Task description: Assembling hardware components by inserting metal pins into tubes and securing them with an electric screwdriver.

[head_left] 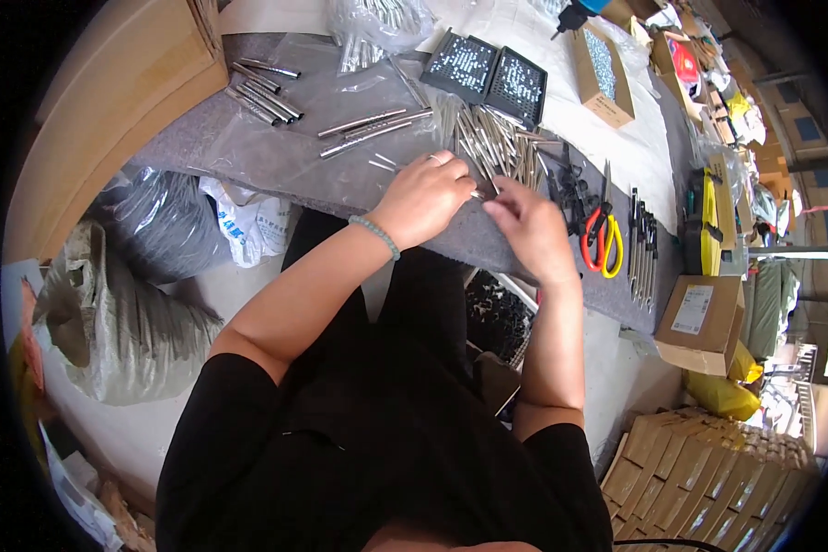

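Observation:
Over the front edge of the grey table (340,184), my two hands are close together. My left hand (425,198) is closed, wearing a ring and a beaded bracelet; a small shiny tip shows at its fingertips, the rest hidden. Thumb and fingers of my right hand (534,225) are drawn together in a pinch; what they hold, if anything, is too small to make out. Just beyond lies a loose pile of thin metal rods (501,143). Several metal tubes (373,131) lie farther left, with two thin white sticks (383,161) near my left hand.
Scissors with red and yellow handles (603,241) lie right of my hand, beside a row of dark-and-silver rods (642,248). A black two-part tray (488,75) of small pale pieces and a cardboard box of small parts (605,78) sit behind. A large carton (110,120) stands left.

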Action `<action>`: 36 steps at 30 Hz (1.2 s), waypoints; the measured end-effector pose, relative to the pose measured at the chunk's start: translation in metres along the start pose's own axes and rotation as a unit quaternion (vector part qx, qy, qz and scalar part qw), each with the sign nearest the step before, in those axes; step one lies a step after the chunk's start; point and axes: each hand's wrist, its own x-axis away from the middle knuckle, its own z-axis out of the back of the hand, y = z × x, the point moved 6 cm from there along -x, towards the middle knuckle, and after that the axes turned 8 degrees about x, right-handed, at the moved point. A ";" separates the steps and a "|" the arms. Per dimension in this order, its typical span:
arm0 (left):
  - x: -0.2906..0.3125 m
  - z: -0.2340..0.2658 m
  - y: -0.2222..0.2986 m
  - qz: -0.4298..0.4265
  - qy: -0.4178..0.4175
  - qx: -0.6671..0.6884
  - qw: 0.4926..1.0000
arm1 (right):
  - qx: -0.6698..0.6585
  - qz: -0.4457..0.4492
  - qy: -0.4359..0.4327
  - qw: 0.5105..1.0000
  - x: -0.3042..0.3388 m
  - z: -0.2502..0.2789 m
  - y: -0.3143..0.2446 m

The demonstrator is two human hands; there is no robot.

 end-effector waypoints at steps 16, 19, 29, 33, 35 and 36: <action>-0.004 0.001 -0.007 0.018 0.015 0.078 0.997 | 0.135 0.046 0.002 0.990 -0.008 0.014 0.008; -0.003 0.001 -0.007 0.018 0.013 0.079 0.997 | 0.193 0.024 0.037 0.980 0.012 0.014 0.013; -0.004 0.004 -0.005 0.011 0.031 0.078 0.996 | 0.137 0.101 0.020 0.985 -0.004 0.002 -0.007; -0.002 0.003 -0.005 0.015 0.025 0.051 0.998 | 0.069 0.043 0.019 0.997 -0.008 -0.002 -0.006; -0.001 0.004 -0.004 0.004 0.042 0.046 0.998 | 0.097 0.056 0.046 0.993 -0.007 -0.005 -0.005; -0.002 0.004 -0.004 0.003 0.041 0.046 0.998 | 0.104 0.080 0.071 0.989 -0.006 -0.007 -0.004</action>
